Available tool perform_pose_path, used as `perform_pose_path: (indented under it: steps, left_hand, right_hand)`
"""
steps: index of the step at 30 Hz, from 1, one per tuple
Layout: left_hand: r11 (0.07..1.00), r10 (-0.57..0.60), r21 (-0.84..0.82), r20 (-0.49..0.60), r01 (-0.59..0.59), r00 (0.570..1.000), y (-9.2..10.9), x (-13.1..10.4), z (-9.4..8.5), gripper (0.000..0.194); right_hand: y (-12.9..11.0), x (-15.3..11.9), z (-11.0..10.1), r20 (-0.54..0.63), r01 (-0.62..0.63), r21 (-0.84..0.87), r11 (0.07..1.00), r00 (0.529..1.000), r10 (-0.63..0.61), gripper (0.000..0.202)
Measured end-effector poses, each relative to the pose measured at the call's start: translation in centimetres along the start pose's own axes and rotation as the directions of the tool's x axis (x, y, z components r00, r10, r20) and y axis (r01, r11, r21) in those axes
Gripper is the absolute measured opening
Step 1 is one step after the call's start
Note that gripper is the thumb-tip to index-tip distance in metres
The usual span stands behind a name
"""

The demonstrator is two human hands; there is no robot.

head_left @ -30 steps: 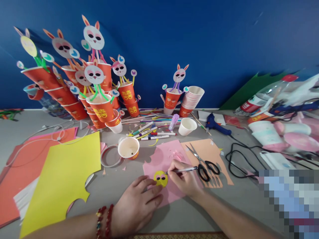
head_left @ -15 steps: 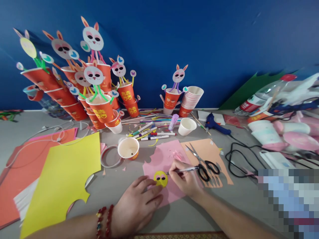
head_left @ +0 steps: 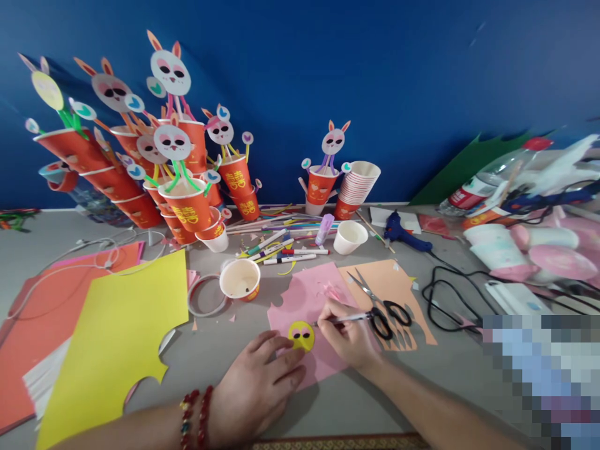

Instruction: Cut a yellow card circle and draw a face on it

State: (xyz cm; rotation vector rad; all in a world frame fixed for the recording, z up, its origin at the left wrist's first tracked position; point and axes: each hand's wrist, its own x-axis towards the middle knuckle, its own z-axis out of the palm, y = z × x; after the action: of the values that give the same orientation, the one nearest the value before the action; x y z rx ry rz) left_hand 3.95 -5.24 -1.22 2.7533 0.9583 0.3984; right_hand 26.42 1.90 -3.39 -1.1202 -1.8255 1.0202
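Note:
A yellow paper circle with two black eyes and pink lids lies on a pink paper sheet. Stretched over its lower left edge, the fingers of my left hand rest flat on the circle and the sheet. My right hand is closed around a slim pale pen, whose tip points left at the circle's upper right edge; whether it touches is too small to tell. Just right of the pen, scissors with black handles lie across a peach paper sheet.
Red cups with paper rabbits stand stacked at the back left. A paper cup and a tape roll sit left of the pink sheet. Several markers lie behind it. A blue glue gun with a black cord lies right; yellow paper lies left.
The whole view has shifted very slightly to the right. Both hands, the pen and the yellow circle hold nearly the same places.

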Motion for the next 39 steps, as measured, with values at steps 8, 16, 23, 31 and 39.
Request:
perform_pose_path:
  steps: [8, 16, 23, 31, 39]
  left_hand:
    - [1.000, -0.006, 0.003, -0.025, 0.006, 1.000, 0.0, -0.1, 0.2, 0.030]
    - [1.000, -0.003, 0.001, -0.003, 0.003, 1.000, 0.0, 0.1, -0.1, 0.032]
    - [1.000, -0.008, 0.013, -0.005, 0.008, 1.000, 0.1, 0.1, -0.1, 0.028]
    - [1.000, -0.007, -0.001, 0.007, 0.007, 1.000, 0.0, -0.1, 0.2, 0.032]
    - [1.000, -0.006, 0.003, -0.010, 0.006, 1.000, 0.1, 0.0, 0.1, 0.028]
  right_hand:
    - [0.0, 0.0, 0.0, 0.039, -0.015, 0.035, 0.999, 0.999, 0.013, 0.022]
    - [-0.6, 0.2, -0.1, 0.045, 0.004, 0.004, 1.000, 0.999, -0.005, 0.020]
    - [-0.7, 0.3, -0.1, 0.115, 0.019, -0.011, 1.000, 0.993, -0.018, 0.017]
    - [-0.6, 0.3, 0.0, 0.132, 0.031, -0.043, 0.999, 0.991, -0.025, 0.017]
    - [-0.9, 0.4, 0.0, 0.132, 0.039, -0.059, 0.997, 0.991, -0.031, 0.015]
